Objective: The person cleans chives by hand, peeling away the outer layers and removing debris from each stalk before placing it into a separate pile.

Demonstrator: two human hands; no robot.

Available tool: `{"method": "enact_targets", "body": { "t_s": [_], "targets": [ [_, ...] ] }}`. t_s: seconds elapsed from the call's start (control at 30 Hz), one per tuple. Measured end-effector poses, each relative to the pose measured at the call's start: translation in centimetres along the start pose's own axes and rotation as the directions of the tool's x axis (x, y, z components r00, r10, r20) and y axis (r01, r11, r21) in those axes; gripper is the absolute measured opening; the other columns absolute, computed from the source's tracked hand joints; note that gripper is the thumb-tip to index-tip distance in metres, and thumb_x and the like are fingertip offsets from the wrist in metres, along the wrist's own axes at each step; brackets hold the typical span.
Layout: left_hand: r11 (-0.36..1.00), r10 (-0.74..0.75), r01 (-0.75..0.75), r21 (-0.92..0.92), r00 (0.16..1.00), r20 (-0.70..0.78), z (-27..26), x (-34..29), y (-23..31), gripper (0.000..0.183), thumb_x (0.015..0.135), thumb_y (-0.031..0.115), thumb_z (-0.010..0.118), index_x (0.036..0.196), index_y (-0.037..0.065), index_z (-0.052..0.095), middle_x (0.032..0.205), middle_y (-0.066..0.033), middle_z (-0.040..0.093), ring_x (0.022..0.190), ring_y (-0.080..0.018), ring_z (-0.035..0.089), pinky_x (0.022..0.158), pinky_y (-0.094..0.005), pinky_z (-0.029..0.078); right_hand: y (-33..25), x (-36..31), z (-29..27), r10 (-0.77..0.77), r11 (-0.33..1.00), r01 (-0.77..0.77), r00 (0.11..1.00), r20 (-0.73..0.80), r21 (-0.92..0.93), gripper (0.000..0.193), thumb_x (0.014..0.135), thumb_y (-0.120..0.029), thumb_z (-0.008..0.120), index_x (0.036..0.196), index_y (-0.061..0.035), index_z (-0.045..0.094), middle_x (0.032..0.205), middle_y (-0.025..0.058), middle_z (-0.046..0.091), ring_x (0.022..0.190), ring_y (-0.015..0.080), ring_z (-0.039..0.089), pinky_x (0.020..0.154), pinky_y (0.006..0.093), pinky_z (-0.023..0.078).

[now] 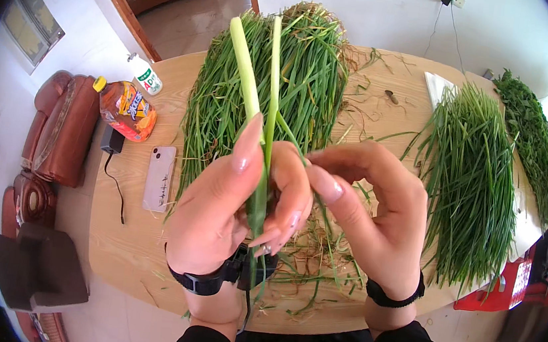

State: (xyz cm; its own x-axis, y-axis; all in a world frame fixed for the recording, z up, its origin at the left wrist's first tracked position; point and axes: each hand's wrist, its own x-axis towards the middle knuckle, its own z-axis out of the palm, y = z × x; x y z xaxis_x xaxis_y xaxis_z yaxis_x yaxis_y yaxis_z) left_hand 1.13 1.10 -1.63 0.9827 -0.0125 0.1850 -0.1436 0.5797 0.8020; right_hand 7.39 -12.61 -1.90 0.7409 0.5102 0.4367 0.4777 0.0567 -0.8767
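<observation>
My left hand (214, 198) is closed around a few chive stalks (246, 71), held upright close to me. Their pale ends point up and away, while the green leaves hang below the palm. Beside it, the thumb and forefinger of my right hand (394, 207) pinch a thin chive leaf (289, 131) that branches off the held stalks. Behind both hands lies a big pile of chives (228, 99) with dry, brownish bits on it. A neater bundle of chives (469, 191) rests to the right.
Loose trimmings (315, 252) litter the wooden table (127, 236). On its left are a phone (159, 179), a bottle of orange drink (126, 112), a white bottle (144, 75) and a black adapter (112, 141). Feathery greens (530, 144) lie at the far right. A dark stool (40, 266) stands at the left.
</observation>
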Motion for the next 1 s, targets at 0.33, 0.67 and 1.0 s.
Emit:
{"method": "enact_targets", "body": {
  "t_s": [0.33, 0.67, 1.0],
  "targets": [
    [0.859, -0.279, 0.294, 0.419, 0.955, -0.099, 1.4, 0.6, 0.9, 0.049, 0.095, 0.035, 0.03, 0.089, -0.006, 0.055, 0.068, -0.0075, 0.055, 0.054, -0.0108, 0.047, 0.048, -0.0201, 0.035, 1.6, 0.4, -0.6, 0.005, 0.981, 0.002, 0.999, -0.033, 0.195, 0.019, 0.079, -0.009, 0.057, 0.093, 0.004, 0.058, 0.093, 0.0096, 0.059, 0.083, 0.0125, 0.054, 0.073, 0.0255, 0.041],
    [0.799, 0.291, -0.09, 0.594, 0.923, -0.251, -2.0, 1.7, 0.8, 0.048, 0.094, 0.039, 0.026, 0.086, 0.0, 0.052, 0.084, -0.0137, 0.058, 0.08, -0.0224, 0.057, 0.074, -0.0342, 0.043, 2.7, 0.1, -4.8, -0.084, 0.919, 0.244, 0.889, -0.45, 0.31, 0.032, 0.093, -0.018, 0.036, 0.116, 0.0006, 0.047, 0.092, 0.0064, 0.052, 0.078, 0.0116, 0.047, 0.064, 0.0224, 0.038],
    [0.771, 0.549, -0.618, -0.155, 0.768, -0.33, -8.0, -1.2, 4.2, 0.022, 0.093, 0.021, 0.038, 0.094, 0.003, 0.05, 0.086, -0.0061, 0.053, 0.085, -0.0184, 0.051, 0.082, -0.0342, 0.044, 2.2, 0.0, -6.9, -0.213, 0.976, 0.198, 0.796, -0.567, -0.089, 0.03, 0.09, -0.011, 0.044, 0.115, 0.0039, 0.05, 0.103, 0.0094, 0.056, 0.092, 0.0147, 0.053, 0.08, 0.0264, 0.042]
  ]
}}
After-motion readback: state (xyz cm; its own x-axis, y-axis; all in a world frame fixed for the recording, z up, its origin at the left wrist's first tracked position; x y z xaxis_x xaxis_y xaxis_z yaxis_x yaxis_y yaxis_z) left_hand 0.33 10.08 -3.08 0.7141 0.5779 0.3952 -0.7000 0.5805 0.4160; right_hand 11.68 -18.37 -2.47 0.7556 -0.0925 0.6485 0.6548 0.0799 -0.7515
